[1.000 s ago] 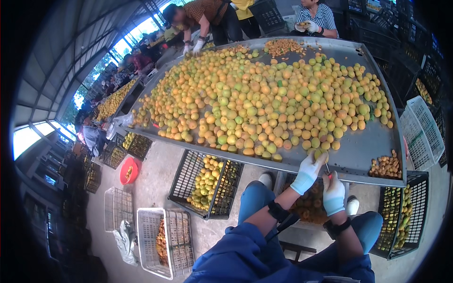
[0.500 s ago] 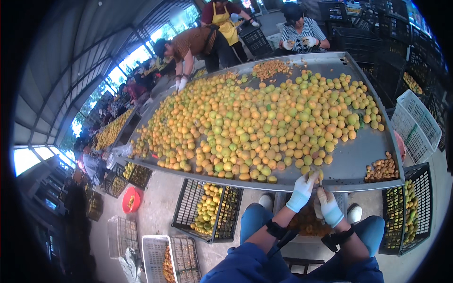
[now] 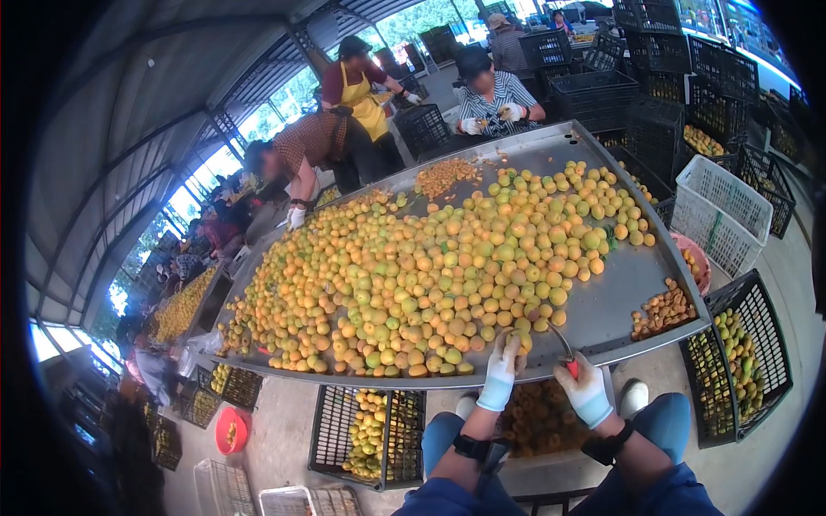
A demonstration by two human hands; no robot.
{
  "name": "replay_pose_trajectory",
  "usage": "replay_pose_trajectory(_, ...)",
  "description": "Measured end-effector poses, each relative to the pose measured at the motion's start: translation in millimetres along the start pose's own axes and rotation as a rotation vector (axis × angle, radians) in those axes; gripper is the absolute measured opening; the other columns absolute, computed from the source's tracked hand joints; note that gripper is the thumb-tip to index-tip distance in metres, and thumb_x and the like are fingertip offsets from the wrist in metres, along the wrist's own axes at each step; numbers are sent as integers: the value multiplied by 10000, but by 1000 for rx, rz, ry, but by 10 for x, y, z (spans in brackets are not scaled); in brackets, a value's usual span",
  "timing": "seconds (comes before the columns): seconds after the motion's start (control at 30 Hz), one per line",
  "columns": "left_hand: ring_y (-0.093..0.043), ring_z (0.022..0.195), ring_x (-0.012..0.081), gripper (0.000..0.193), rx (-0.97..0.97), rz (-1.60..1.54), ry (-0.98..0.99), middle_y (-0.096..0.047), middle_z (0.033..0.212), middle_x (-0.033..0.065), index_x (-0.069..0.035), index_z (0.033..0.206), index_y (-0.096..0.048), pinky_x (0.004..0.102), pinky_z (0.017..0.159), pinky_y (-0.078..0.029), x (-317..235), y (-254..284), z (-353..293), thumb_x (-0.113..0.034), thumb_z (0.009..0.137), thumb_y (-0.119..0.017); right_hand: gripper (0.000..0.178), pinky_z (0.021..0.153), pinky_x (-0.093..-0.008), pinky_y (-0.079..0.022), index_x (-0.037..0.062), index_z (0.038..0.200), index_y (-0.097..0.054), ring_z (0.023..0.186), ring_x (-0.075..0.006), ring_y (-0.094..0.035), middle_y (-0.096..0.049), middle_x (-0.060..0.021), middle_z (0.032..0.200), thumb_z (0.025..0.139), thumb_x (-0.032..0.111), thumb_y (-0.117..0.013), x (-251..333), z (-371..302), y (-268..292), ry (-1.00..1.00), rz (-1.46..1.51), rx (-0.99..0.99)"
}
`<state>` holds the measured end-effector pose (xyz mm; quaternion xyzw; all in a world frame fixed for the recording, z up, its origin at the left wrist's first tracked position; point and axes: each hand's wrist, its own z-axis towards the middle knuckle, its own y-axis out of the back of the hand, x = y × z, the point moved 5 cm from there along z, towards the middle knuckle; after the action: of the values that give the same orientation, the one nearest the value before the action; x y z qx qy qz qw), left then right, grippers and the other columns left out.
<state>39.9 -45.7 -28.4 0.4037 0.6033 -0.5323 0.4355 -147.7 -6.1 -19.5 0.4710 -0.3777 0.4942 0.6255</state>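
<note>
Looking from here, I see lots of round yellow-green fruit across the middle of the grey metal tabletop. One small pile of brown bits sits at the right, so much seems left. The left hand reaches up, fingers bent; I can't tell if it holds fruit. The right hand grips a curved metal tool with a red handle.

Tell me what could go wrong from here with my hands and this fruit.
Your right hand grips a red-handled tool, its metal end close to your left hand, so a slip might catch that glove. Yellow-green fruit also lies against the near rim of the metal table; a bump could roll some over.
</note>
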Motion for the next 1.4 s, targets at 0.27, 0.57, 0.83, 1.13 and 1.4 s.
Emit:
replay_pose_trajectory(0.27, -422, 548, 44, 291, 323, 215, 139, -502, 693, -22, -49, 1134, -503, 209, 480, -316, 120, -259, -229, -273, 968, -587, 694, 723, -369, -558, 43, 1235, -542, 852, -340, -696, -693, -170, 900, 719, 409, -828, 96, 129, -37, -13, -1, 101)
replay_pose_trajectory(0.57, -418, 545, 37, 257, 344, 254, 206, -480, 689, -39, -65, 1084, -540, 201, 470, -298, -41, -312, -330, -293, 972, -574, 557, 652, -402, -534, 51, 1175, -552, 817, -421, -654, -658, -214, 847, 783, 369, -788, 147, 82, -72, 146, 38, 153)
replay_pose_trajectory(0.83, -415, 585, 39, 202, 371, 204, 77, -473, 746, -19, -75, 1038, -505, 193, 490, -309, 17, -381, -376, -270, 1023, -455, 425, 685, -387, -539, 62, 1166, -550, 830, -390, -671, -656, -219, 874, 854, 307, -704, 204, 36, -34, 82, 122, 138)
replay_pose_trajectory(1.13, -429, 650, 31, 247, 284, 282, -124, -514, 823, -20, -62, 1029, -504, 195, 544, -359, -17, -575, -450, -280, 1039, -390, 346, 647, -395, -537, 70, 1111, -593, 768, -404, -657, -649, -199, 821, 825, 244, -680, 243, -10, 47, 50, -27, -54)
replay_pose_trajectory(1.4, -412, 547, 135, 470, 396, -246, 10, -478, 678, 23, -19, 1092, -517, 256, 512, -318, 170, -553, -287, -447, 1004, -345, 378, 338, -288, -243, 70, 756, -467, 334, -122, -308, -353, -10, 455, 994, 364, -473, -98, 168, -60, -500, 959, 6)
